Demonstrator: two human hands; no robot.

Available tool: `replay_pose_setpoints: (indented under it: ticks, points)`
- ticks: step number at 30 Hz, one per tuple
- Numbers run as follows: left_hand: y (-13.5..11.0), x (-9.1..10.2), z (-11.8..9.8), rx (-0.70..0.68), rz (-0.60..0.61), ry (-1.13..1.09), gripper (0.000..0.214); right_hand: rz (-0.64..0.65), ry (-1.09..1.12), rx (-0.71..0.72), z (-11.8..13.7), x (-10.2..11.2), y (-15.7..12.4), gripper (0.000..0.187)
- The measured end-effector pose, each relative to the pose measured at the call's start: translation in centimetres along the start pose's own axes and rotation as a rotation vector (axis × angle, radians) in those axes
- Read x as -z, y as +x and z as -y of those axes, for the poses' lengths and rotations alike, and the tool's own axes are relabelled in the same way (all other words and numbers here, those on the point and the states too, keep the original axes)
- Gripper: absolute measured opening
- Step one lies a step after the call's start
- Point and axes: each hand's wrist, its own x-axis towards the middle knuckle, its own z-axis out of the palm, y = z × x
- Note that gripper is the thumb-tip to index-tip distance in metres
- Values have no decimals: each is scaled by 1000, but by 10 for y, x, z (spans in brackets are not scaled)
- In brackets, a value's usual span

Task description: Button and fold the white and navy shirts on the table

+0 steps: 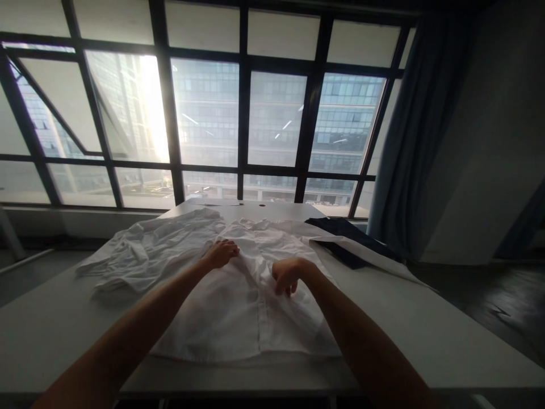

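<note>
Fingers of left hand lie flat on white shirt; those of right hand pinch it.

1. A white shirt lay spread front-up on the grey table.
2. The left hand rested flat on the shirt's chest.
3. The right hand pinched the fabric beside the button placket.
4. A crumpled white garment lay left; a dark garment lay right.
</note>
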Motion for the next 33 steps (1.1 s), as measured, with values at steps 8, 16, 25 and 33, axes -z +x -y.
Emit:
replay_pose_setpoints:
  ticks: [8, 16, 25, 33]
  points:
    - [-13, 23, 46, -83, 122, -435, 28, 16, 689, 218, -76, 30, -34, 37]
    - [5, 13, 47, 240, 117, -153, 29, 147, 191, -156, -69, 16, 13, 41]
    - [77, -14, 66, 500, 140, 107, 37, -219, 95, 96, -24, 33, 78, 33]
    - [139, -52, 113, 675, 158, 62, 54, -58, 311, 182, -42, 43, 89, 21]
